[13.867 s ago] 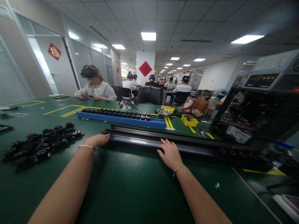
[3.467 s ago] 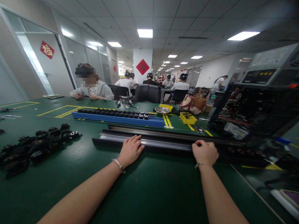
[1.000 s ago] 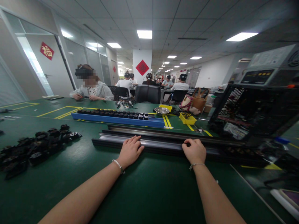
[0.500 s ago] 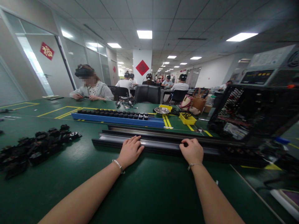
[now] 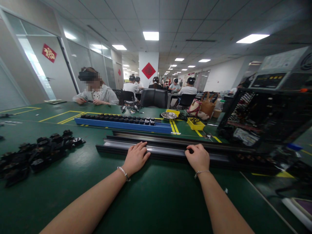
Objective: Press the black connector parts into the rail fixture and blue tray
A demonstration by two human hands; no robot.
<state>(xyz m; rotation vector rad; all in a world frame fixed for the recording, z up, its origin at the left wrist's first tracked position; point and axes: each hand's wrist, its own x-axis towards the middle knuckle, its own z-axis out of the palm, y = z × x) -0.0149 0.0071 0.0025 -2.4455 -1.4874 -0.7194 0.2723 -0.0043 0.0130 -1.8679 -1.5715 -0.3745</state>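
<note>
Across the black rail (image 5: 168, 151), two hands rested.
Left hand (image 5: 136, 158) lay loosely spread at twelve o'clock; right hand (image 5: 198, 157) curled, its hold unclear.

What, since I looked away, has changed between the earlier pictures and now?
The left hand moved right from the left end of the front rail. The right hand went right along it, then partway back left; whether it grips anything is hidden. The blue tray, parts heap and near yellow bin stayed put.
</note>
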